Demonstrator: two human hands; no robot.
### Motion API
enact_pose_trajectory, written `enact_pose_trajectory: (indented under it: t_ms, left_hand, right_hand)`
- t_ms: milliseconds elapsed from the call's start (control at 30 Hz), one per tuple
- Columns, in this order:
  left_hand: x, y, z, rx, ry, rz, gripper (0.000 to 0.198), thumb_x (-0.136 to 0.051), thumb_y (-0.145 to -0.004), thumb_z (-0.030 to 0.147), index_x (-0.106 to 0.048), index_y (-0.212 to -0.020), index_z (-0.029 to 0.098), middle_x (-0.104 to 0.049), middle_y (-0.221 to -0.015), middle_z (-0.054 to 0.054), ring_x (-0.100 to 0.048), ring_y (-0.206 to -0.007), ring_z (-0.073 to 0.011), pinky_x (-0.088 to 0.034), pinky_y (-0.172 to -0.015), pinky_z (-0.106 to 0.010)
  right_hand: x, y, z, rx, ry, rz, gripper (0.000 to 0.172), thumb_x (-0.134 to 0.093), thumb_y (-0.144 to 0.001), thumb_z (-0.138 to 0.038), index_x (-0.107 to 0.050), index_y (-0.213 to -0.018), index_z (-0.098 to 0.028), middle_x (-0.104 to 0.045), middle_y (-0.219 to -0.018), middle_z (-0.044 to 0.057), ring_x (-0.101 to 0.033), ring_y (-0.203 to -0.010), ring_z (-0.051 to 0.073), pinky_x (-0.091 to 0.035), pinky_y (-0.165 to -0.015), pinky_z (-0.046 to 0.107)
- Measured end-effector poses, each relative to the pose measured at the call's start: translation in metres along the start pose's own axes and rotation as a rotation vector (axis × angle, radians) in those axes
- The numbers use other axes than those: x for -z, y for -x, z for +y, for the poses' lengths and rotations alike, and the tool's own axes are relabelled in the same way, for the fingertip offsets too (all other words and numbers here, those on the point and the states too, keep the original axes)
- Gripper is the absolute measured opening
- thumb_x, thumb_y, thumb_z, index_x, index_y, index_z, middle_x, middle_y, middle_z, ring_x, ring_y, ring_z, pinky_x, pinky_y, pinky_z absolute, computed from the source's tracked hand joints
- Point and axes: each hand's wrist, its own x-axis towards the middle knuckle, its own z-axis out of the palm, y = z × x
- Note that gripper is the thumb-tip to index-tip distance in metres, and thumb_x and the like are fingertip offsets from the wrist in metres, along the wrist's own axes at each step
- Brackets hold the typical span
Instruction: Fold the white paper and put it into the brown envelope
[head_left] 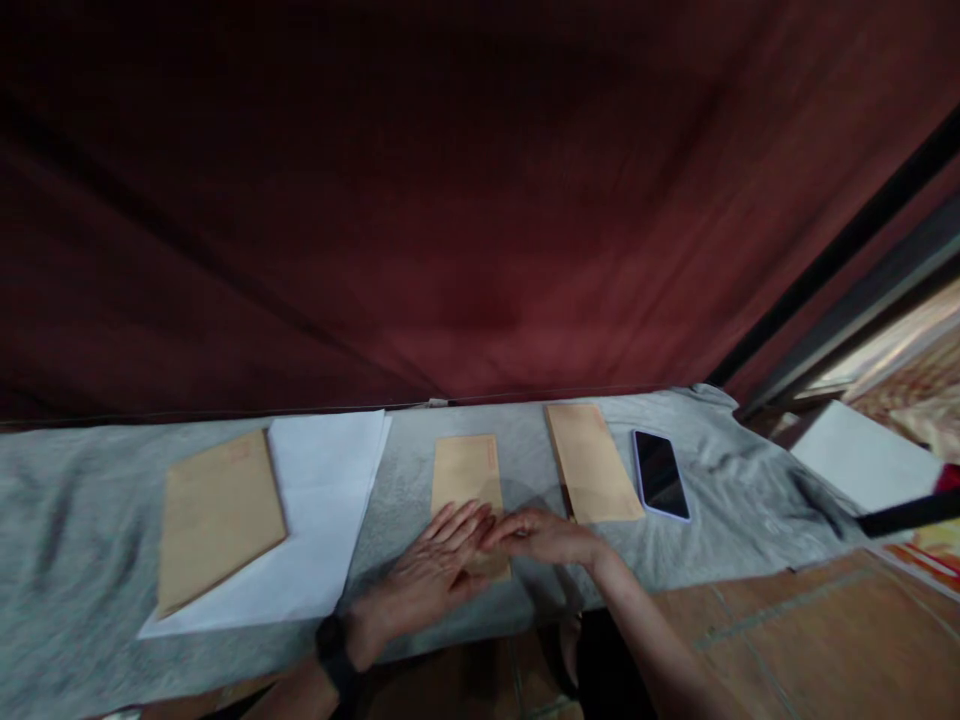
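A brown paper envelope (466,462) with faint red print near its right edge lies flat on the grey cloth in front of me. My left hand (439,565), wearing a dark wristwatch (336,655), rests on the envelope's lower half with its fingers stretched out. From the right, my right hand (536,535) meets it, its fingers bent and drawn together at the envelope's right side, close to the left fingertips. Both hands cover much of the envelope's lower part. Further right, a stack of similar brown envelopes (598,465) lies at a slant.
A phone (661,475) in a pale purple case lies right of the stack. To the left, a larger brown envelope (217,515) overlaps white paper sheets (330,480). Grey cloth (742,500) covers the narrow bench. Dark red fabric (480,250) hangs behind; tiled floor (840,640) shows below.
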Motion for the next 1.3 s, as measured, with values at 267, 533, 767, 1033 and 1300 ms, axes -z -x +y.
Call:
enact_pose_trajectory:
  t_ms: [267,533,767,1033,1300]
  left_hand:
    - [0.013,0.020,0.017,-0.086,-0.019,-0.065,0.082,-0.061,-0.093,0.050,-0.016,-0.159,0.033,-0.016,-0.167,-0.003,-0.014,-0.154,-0.0242,-0.014,-0.125,-0.047]
    - [0.015,0.026,0.021,-0.175,0.118,-0.048,0.078,-0.047,-0.097,0.062,-0.016,-0.160,0.028,-0.026,-0.165,-0.003,-0.019,-0.153,-0.0214,-0.014,-0.126,-0.042]
    - [0.007,0.026,0.021,-0.188,0.132,-0.067,0.088,-0.056,-0.092,0.062,-0.013,-0.160,0.024,-0.022,-0.165,-0.007,-0.021,-0.152,-0.0245,-0.015,-0.125,-0.042]
    - [0.011,0.028,0.025,-0.206,0.080,-0.008,0.067,-0.040,-0.100,0.060,-0.030,-0.156,0.025,-0.032,-0.162,-0.001,-0.020,-0.152,-0.0205,-0.010,-0.126,-0.040]
    - [-0.006,0.028,0.034,-0.172,-0.027,0.070,0.062,-0.038,-0.102,0.056,-0.044,-0.149,0.016,-0.038,-0.159,-0.008,-0.031,-0.148,-0.0212,-0.020,-0.123,-0.034]
  right_hand:
    - [-0.006,-0.029,0.009,-0.022,0.206,0.421,0.039,-0.040,-0.101,-0.036,-0.070,-0.122,-0.020,-0.073,-0.119,0.009,-0.068,-0.110,0.023,-0.054,-0.099,0.041]
    - [-0.031,-0.051,0.026,0.005,0.907,0.376,0.054,-0.037,-0.104,-0.037,-0.033,-0.156,-0.022,-0.031,-0.162,0.007,-0.030,-0.149,0.024,-0.026,-0.122,0.048]
    - [-0.025,-0.073,0.035,-0.060,1.011,0.409,0.054,-0.027,-0.106,-0.042,-0.031,-0.156,-0.021,-0.031,-0.161,0.007,-0.029,-0.149,0.022,-0.024,-0.122,0.045]
    - [-0.025,-0.106,0.035,-0.095,1.037,0.515,0.058,-0.027,-0.106,-0.047,-0.034,-0.155,-0.017,-0.032,-0.160,0.011,-0.029,-0.149,0.026,-0.023,-0.122,0.048]
    - [-0.031,-0.113,0.028,-0.035,1.015,0.447,0.055,-0.030,-0.106,-0.044,-0.033,-0.155,-0.020,-0.034,-0.160,0.007,-0.031,-0.149,0.024,-0.020,-0.123,0.049]
